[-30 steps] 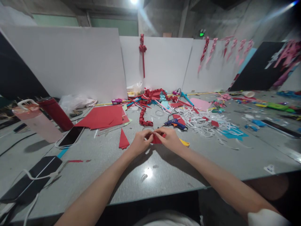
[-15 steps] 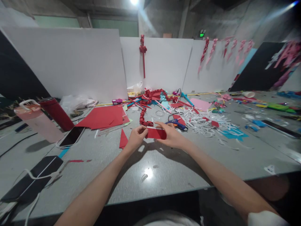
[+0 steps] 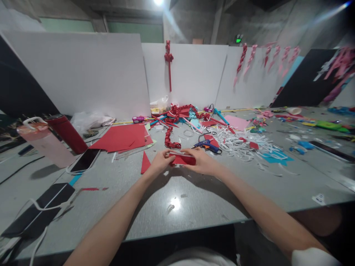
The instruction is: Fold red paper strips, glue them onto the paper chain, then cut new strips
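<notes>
- Left hand point(image 3: 160, 162): thumb and fingers were pinched on the left end of a red paper piece point(image 3: 183, 159).
- Right hand point(image 3: 204, 162): thumb and fingers were spread across the right end of the same piece, gripping it. The two hands were near each other, with the paper between them.
- The red paper piece was held at the middle of the grey table point(image 3: 177, 221), a pale edge showing along its upper side.
- Just beyond the hands lay a red paper chain point(image 3: 168, 139); to its right, a blue glue gun point(image 3: 211, 147).
- A red paper triangle point(image 3: 145, 162) lay just beside the left hand, partly hidden by the forearm.
- Right of the glue gun, a heap of white strips point(image 3: 240, 142) was spread out, a blue paper cutout point(image 3: 280, 159) at its near edge.
- Farther left were red sheets point(image 3: 119, 136), a phone point(image 3: 85, 161), a red flask point(image 3: 66, 133) and a pink bottle point(image 3: 48, 144).
- At the back, a red paper ornament point(image 3: 168, 57) hung on a white panel point(image 3: 196, 77).
</notes>
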### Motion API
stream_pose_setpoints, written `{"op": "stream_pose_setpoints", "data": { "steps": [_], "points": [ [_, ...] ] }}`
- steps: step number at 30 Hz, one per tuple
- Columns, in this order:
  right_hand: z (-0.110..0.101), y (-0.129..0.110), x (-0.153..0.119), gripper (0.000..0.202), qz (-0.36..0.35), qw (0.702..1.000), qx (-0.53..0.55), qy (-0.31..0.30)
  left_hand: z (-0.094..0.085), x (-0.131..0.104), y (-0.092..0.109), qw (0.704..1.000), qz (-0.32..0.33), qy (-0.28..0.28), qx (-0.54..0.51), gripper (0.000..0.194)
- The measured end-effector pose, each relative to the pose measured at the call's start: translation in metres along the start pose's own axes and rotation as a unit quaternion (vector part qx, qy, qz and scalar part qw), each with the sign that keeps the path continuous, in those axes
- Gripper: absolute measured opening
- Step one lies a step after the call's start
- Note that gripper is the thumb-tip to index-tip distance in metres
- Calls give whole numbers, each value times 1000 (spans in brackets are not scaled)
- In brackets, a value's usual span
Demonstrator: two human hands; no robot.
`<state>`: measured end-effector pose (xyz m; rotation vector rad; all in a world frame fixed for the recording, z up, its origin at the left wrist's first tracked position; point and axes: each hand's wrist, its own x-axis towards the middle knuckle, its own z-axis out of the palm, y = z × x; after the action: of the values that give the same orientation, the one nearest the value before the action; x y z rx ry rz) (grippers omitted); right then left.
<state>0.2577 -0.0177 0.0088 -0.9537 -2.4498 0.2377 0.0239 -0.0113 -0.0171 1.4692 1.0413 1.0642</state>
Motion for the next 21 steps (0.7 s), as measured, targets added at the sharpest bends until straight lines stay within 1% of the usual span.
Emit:
{"op": "stream_pose_setpoints", "data": {
  "steps": [3, 6, 9, 11, 14, 16, 21],
  "points": [
    [-6, 6, 0, 49, 15, 999, 30, -21, -6, 2, -1, 1000, 0, 12, 1, 23],
    [-11, 11, 0, 37, 44, 994, 97, -35, -10, 2, 0, 1000, 1, 6, -10, 30],
    [-14, 13, 0, 32, 71, 985, 155, -30, -14, -2, 5, 999, 18, -36, -30, 46],
    [-15, 14, 0, 30, 81, 980, 179, -33, -16, -5, 8, 996, 40, -74, -20, 50],
    [-16, 16, 1, 28, 90, 978, 186, -28, -18, -8, 11, 993, 69, -99, 5, 43],
    [-16, 17, 2, 28, 99, 978, 182, -17, -18, -9, 11, 991, 72, -108, 12, 40],
    [-16, 18, 1, 30, 123, 972, 202, -3, -17, -11, 14, 991, 71, -111, 17, 44]
  ]
}}
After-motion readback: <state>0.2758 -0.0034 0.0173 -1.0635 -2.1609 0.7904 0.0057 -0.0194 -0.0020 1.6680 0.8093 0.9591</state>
